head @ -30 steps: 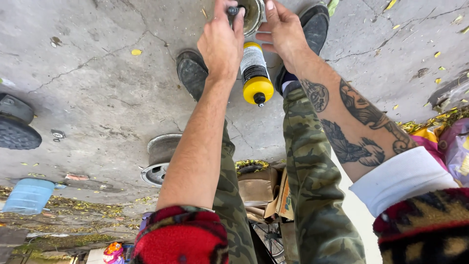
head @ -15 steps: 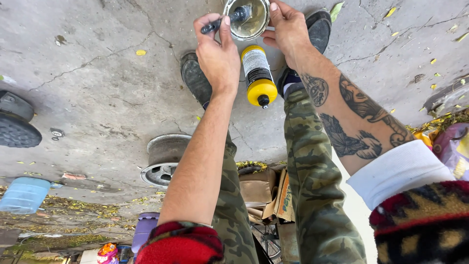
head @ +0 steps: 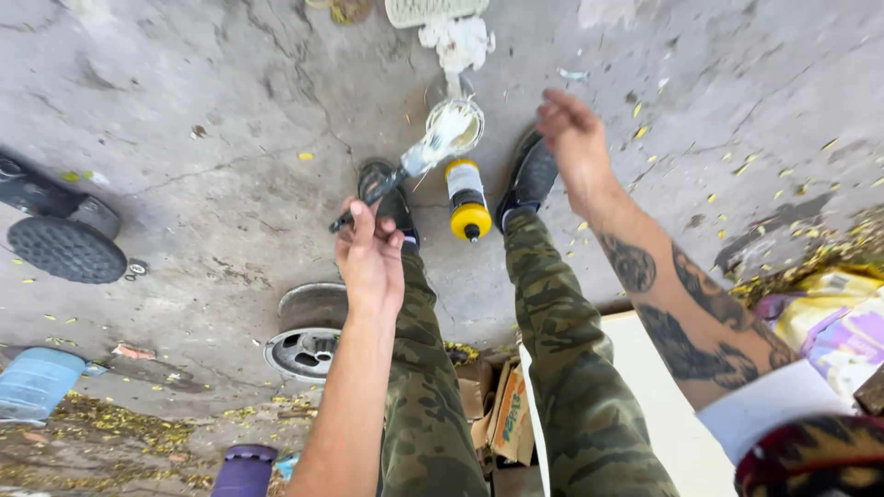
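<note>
Brush [head: 405, 175] now pinched in left hand [head: 370, 258] grip, bristles over can [head: 454, 124]; right hand [head: 573, 138] lifted off, fingers spread.

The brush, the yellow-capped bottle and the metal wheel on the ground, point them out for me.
brush [head: 419, 161], head view, on the pale bristle end.
yellow-capped bottle [head: 467, 195], head view, on the labelled body.
metal wheel [head: 306, 348], head view, on the spoked face.
</note>
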